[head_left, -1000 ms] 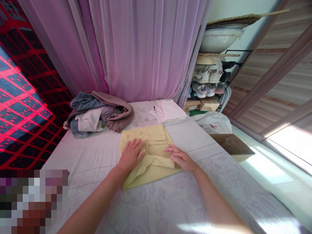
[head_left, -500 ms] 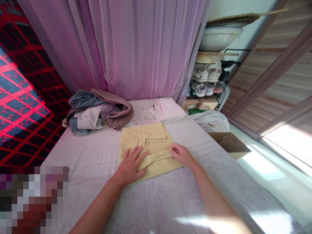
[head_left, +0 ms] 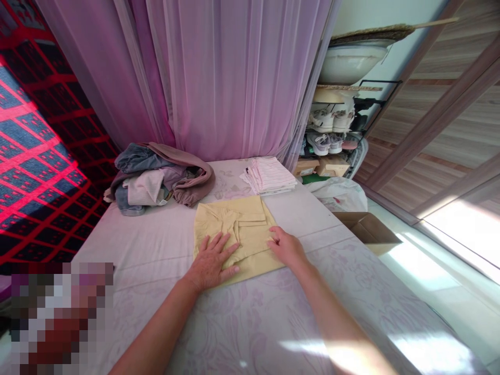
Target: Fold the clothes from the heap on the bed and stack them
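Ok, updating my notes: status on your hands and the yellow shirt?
Left hand flat on folded yellow shirt. Right hand at its right edge. Clothes pile and striped stack beyond.

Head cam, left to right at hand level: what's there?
red-and-blue patterned carpet, left hand, folded yellow collared shirt, right hand, open cardboard box

R hand [head_left: 287,248] can pass fwd over bed sheet [head_left: 304,219] to folded stack [head_left: 269,175]; clothes heap [head_left: 160,179] blocks L hand [head_left: 213,263].
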The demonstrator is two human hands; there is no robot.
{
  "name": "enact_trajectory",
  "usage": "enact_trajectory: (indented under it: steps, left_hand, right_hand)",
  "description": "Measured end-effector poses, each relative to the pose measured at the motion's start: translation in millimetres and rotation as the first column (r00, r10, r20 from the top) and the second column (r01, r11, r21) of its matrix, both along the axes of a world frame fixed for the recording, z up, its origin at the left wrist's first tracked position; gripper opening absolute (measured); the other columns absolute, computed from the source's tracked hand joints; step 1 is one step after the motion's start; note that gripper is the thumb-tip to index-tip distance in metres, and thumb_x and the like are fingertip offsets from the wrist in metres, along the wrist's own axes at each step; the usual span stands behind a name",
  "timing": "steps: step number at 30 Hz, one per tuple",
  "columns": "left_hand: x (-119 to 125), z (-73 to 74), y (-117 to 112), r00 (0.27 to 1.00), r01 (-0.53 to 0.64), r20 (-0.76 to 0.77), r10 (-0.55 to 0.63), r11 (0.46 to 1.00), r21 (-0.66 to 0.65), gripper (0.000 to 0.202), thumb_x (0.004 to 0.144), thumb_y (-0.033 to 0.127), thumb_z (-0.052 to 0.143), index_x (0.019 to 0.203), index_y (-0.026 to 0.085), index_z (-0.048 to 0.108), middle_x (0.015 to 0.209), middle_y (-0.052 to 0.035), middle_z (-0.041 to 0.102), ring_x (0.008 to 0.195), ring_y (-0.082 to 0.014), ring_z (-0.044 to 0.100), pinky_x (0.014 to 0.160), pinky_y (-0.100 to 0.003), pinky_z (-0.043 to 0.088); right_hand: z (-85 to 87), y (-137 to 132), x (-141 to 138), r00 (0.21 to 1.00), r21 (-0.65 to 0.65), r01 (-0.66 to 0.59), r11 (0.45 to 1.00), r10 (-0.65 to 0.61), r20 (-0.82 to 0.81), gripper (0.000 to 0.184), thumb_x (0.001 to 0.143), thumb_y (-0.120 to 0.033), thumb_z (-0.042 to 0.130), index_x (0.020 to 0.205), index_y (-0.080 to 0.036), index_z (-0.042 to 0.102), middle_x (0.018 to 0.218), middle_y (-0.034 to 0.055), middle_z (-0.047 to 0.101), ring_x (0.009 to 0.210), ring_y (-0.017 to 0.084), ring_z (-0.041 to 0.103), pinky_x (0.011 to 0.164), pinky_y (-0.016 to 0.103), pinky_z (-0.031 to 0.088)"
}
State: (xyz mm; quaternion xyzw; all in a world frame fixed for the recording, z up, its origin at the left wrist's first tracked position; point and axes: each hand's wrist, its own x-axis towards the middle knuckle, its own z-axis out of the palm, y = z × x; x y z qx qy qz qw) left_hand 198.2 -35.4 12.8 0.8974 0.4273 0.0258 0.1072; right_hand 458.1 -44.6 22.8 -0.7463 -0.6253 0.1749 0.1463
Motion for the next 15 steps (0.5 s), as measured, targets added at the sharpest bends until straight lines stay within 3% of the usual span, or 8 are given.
enact_trajectory:
  steps: [3,6,9,11,15]
  left_hand:
    - [-0.5,6.1,2.8,0.998,-0.039,0.044,0.044,0.994,-0.107,0.057,0.091,0.065,0.029,0.140,0.039,0.041,0.156,-0.0046,0.028,0.144,-0.0299,0.019,0.113,-0.060,0.012]
    - [-0.9,9.9,8.1,0.985,-0.089,0.128,0.114,0.979,-0.185,0.052,0.096,0.055,0.021,0.129,0.035,0.057,0.150,-0.0026,0.040,0.142,-0.0266,0.026,0.113,-0.058,0.017]
    - [3.6,8.7,17.5,0.954,-0.183,0.219,0.203,0.977,-0.107,0.051,0.098,0.045,0.023,0.124,0.025,0.062,0.142,-0.0063,0.050,0.136,-0.0238,0.039,0.113,-0.049,0.026]
    - [10.4,5.7,25.2,0.941,-0.260,0.226,0.253,0.966,0.002,0.048,0.097,0.040,0.029,0.132,0.020,0.055,0.145,-0.0092,0.046,0.136,-0.0246,0.038,0.113,-0.046,0.029]
    - [25.8,-0.4,39.0,0.950,-0.310,0.056,0.306,0.947,0.083,0.053,0.096,0.037,0.032,0.144,0.017,0.039,0.153,-0.0091,0.032,0.142,-0.0276,0.025,0.115,-0.051,0.021]
  right_hand:
    - [-0.5,-0.1,2.7,0.998,-0.029,0.038,0.999,-0.037,0.056,0.040,0.083,-0.024,0.054,0.122,-0.025,0.056,0.084,-0.0011,0.069,0.081,0.017,0.063,0.069,0.026,0.040]
    - [4.6,-1.0,2.0,0.990,0.060,0.047,0.997,-0.054,0.131,0.041,0.083,-0.020,0.050,0.124,-0.024,0.057,0.108,0.0046,0.066,0.092,0.018,0.063,0.077,0.028,0.044]
    - [11.7,4.3,-15.9,0.989,0.239,-0.074,0.968,0.040,0.145,0.043,0.089,-0.022,0.041,0.130,-0.019,0.054,0.130,0.0102,0.057,0.114,0.019,0.055,0.095,0.030,0.041]
    - [12.1,12.8,-38.1,0.977,0.304,-0.188,0.934,0.146,0.155,0.047,0.092,-0.026,0.036,0.136,-0.015,0.048,0.142,0.0115,0.047,0.130,0.020,0.041,0.107,0.033,0.032]
    - [-2.6,33.7,-80.5,0.938,0.197,-0.325,0.925,0.288,0.194,0.054,0.095,-0.036,0.028,0.146,-0.018,0.035,0.155,0.0073,0.028,0.142,0.023,0.021,0.114,0.049,0.015]
